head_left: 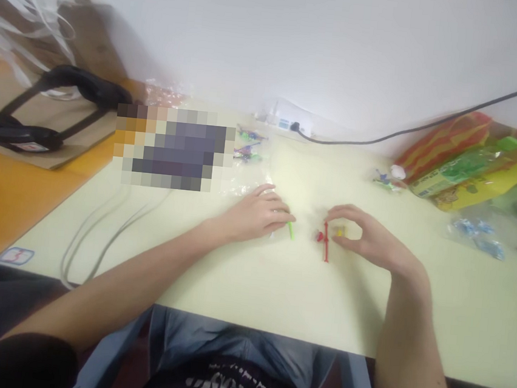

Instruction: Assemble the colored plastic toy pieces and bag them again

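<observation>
My left hand [265,215] lies low over the table, its thumb and index fingertip together at a thin green plastic stick [290,229] that pokes out below them. To the right, my right hand [366,236] has thumb and index finger apart in a C shape. Its index fingertip is at the upper end of a red plastic rod [326,244]; whether it touches is unclear. A small red piece [319,236] sits at the rod's left side. Between the right thumb and index finger is a small yellow piece [340,231], slightly blurred.
Small colourful plastic toys [248,151] lie behind my left hand beside a pixelated area. A power strip [288,122] with a black cable [373,139] stands by the wall. At right are bagged blue pieces [478,233] and a green bottle [466,168]. White cables [112,238] lie left.
</observation>
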`<action>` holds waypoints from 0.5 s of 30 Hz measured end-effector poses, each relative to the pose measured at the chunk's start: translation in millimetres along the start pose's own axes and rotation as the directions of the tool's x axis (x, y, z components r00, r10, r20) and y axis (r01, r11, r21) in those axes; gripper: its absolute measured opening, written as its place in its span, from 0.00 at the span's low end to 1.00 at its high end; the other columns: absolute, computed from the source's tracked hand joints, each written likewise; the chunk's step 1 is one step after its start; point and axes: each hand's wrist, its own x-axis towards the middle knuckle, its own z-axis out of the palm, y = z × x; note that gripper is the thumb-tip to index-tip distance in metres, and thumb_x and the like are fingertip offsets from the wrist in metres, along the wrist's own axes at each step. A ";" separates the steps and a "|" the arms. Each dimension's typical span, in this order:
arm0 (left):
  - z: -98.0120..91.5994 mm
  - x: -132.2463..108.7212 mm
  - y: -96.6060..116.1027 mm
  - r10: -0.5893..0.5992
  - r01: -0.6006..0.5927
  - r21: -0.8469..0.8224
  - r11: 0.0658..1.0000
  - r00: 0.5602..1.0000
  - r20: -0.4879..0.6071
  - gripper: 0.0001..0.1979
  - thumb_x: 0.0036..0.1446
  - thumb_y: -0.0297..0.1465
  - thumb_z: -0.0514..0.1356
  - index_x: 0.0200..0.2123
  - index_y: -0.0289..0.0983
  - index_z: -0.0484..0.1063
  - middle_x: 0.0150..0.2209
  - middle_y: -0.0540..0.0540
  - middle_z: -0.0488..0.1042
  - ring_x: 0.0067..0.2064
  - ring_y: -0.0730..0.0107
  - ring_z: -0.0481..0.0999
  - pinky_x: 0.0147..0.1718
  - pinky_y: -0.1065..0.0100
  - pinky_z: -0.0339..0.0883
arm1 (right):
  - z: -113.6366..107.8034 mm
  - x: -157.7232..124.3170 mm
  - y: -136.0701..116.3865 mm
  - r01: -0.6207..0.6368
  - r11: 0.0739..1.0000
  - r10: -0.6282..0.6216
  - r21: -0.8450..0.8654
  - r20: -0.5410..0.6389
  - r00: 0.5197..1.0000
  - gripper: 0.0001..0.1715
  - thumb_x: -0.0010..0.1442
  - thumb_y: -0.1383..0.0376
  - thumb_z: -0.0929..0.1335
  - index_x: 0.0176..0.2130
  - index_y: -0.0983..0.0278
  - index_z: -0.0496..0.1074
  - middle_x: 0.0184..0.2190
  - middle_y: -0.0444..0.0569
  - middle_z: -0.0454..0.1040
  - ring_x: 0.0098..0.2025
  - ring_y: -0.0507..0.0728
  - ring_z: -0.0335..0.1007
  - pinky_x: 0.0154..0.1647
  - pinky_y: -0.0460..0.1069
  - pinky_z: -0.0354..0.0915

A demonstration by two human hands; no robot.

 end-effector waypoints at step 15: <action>-8.3 -0.4 6.8 -0.016 0.014 -0.039 0.999 0.999 -0.039 0.18 0.65 0.34 0.60 0.58 0.45 0.72 0.59 0.43 0.73 0.61 0.55 0.69 0.67 0.45 0.52 | 7.1 -1.6 7.4 -0.032 0.979 0.029 -0.202 -0.021 0.999 0.08 0.59 0.56 0.71 0.39 0.50 0.81 0.64 0.45 0.66 0.66 0.71 0.60 0.65 0.72 0.52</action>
